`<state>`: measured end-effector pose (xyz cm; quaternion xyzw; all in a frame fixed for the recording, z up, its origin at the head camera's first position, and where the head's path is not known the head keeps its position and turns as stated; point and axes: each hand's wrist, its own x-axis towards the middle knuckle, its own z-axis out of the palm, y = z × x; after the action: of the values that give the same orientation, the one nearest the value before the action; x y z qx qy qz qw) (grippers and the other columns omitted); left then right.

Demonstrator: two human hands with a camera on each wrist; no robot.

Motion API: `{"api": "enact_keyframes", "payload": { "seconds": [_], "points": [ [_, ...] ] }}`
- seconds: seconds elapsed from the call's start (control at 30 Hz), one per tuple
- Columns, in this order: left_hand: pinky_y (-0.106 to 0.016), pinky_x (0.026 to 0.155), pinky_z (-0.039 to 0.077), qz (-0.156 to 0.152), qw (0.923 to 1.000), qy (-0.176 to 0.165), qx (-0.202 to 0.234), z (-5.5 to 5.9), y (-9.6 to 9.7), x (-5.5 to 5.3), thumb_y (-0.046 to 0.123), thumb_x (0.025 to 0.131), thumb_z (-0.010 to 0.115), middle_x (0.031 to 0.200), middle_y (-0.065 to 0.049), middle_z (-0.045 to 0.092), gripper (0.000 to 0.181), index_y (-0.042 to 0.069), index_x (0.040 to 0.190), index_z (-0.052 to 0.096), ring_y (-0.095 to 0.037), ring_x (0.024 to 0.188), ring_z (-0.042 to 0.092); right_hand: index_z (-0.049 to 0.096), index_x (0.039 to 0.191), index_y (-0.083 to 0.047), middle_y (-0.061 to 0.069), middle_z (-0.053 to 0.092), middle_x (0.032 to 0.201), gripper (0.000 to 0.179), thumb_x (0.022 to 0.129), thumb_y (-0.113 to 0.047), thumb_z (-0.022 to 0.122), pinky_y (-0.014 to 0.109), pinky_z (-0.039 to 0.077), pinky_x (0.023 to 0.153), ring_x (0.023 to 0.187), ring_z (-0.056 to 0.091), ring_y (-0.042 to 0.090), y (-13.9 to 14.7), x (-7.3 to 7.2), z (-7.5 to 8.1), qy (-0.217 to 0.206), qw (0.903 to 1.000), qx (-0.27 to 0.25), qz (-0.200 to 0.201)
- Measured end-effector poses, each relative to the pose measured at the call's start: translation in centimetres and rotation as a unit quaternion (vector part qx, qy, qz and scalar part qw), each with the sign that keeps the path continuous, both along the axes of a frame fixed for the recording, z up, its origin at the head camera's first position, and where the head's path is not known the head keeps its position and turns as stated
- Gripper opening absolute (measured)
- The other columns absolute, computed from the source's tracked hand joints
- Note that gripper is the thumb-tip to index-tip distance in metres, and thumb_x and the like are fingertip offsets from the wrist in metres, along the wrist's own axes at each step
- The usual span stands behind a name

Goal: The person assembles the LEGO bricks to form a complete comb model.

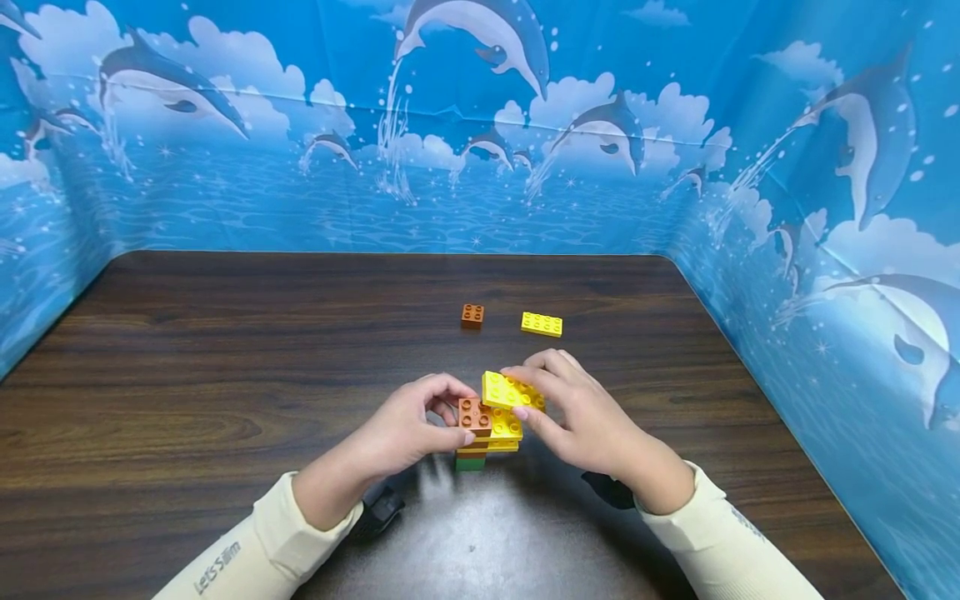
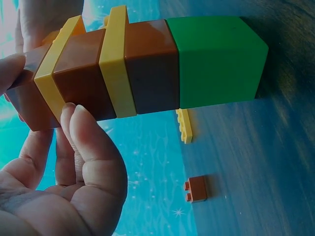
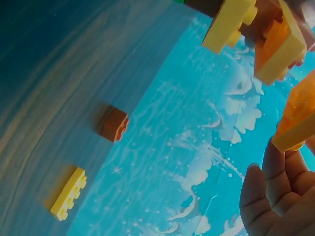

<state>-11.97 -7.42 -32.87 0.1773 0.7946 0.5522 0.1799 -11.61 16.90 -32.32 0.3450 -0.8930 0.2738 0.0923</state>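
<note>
Plate [image 1: 510, 390] in right grip [image 1: 577, 421], tilted above stack [image 1: 480, 433]

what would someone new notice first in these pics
First the block stack near the table's front middle: a green block at the bottom, then brown blocks and yellow plates. The left hand holds its brown top, while the right hand holds a yellow plate tilted over it. Behind them on the dark table lie a loose brown block and, to its right, another flat yellow piece, with a dolphin backdrop around.
</note>
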Motion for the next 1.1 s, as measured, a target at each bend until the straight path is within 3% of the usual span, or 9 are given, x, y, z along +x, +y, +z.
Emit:
{"api": "enact_keyframes", "payload": {
  "seconds": [0.2,1.1],
  "points": [
    [-0.033,0.068,0.047,-0.004,0.9999,0.011,-0.005,0.0,0.0,0.0,0.008,0.08,0.074,0.101,-0.01,0.056,0.04,-0.003,0.115,0.06,-0.021,0.085,0.053,0.061,0.128,-0.011,0.0,0.055,0.113,0.04,0.09,-0.022,0.067,0.032,0.047,0.079,0.101,0.047,0.015,-0.6,0.2,0.2,0.016,0.9995,0.01,0.025],
    [-0.034,0.067,0.046,-0.006,0.9999,0.013,-0.009,0.3,-0.1,0.2,0.011,0.081,0.074,0.103,-0.008,0.054,0.038,0.001,0.115,0.06,-0.02,0.086,0.052,0.066,0.124,-0.012,-0.001,0.055,0.106,0.039,0.087,-0.024,0.071,0.027,0.043,0.072,0.092,0.045,0.012,-1.8,0.3,1.2,0.065,0.9941,0.075,0.046]
  ]
}}
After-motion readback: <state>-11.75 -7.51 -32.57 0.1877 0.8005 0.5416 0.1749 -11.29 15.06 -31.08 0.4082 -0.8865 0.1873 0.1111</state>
